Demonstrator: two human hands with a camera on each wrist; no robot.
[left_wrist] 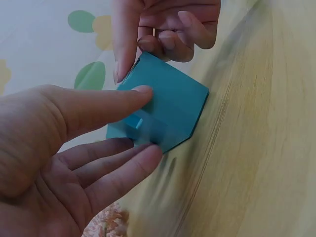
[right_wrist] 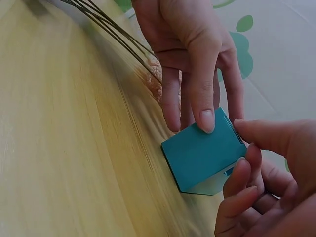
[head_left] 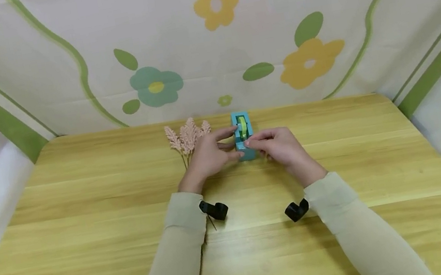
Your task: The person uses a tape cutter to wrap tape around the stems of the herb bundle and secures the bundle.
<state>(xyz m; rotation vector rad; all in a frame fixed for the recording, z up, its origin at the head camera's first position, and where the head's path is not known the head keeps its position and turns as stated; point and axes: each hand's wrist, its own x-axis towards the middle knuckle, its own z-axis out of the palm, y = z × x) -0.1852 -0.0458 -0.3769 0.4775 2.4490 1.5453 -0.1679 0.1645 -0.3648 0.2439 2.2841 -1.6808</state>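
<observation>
A blue-green tape dispenser [head_left: 247, 153] stands near the back of the table, with a roll of yellow-green tape [head_left: 242, 126] inside. My left hand [head_left: 211, 153] holds the dispenser from its left side. The left wrist view shows that thumb on the dispenser's front face [left_wrist: 173, 98] and the other fingers along its side. At the serrated cutter [right_wrist: 235, 129], my right hand [head_left: 281, 146] pinches the tape's end with thumb and forefinger. That tape end is mostly hidden by the fingertips.
Pink artificial flower sprigs [head_left: 189, 135] with thin dark stems [right_wrist: 116, 34] lie left of the dispenser, partly under my left arm. A white cloth with printed flowers [head_left: 197, 53] hangs behind the wooden table [head_left: 86, 230].
</observation>
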